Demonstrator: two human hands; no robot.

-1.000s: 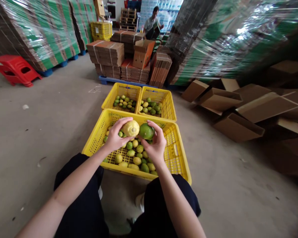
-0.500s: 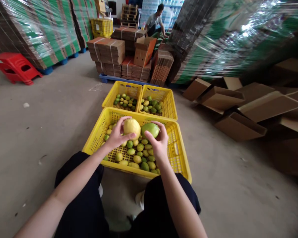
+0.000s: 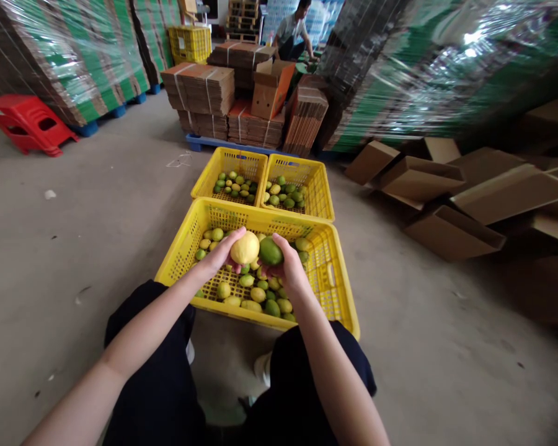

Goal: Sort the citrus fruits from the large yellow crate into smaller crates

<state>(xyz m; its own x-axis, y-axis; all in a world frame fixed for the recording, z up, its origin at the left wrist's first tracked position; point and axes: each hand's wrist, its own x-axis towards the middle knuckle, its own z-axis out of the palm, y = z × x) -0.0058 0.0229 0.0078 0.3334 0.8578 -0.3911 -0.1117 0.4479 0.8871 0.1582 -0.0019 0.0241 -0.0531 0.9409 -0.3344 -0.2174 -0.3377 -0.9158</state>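
Observation:
My left hand (image 3: 225,251) is closed around a yellow lemon (image 3: 245,248). Close beside it, my right hand (image 3: 288,263) grips a green lemon (image 3: 270,251). Both hands are above a large yellow crate (image 3: 343,279), where several yellow and green lemons (image 3: 251,305) lie on the slatted bottom. The hands and forearms cover part of the fruit. Beyond it stand two smaller-looking yellow crates, a left one (image 3: 204,176) and a right one (image 3: 323,192), each with more yellow and green lemons in it.
Strapped stacks of flat cardboard (image 3: 199,93) rest on a blue pallet (image 3: 198,142) behind the crates. Open cardboard boxes (image 3: 456,232) lie on the right. A red stool (image 3: 32,124) stands left. Wrapped pallet loads flank both sides, and another person (image 3: 292,34) crouches at the back.
Both hands have come slightly lower, still holding the two lemons. The fruits have turned in the fingers, and the right hand has shifted a little left. The view has tilted slightly.

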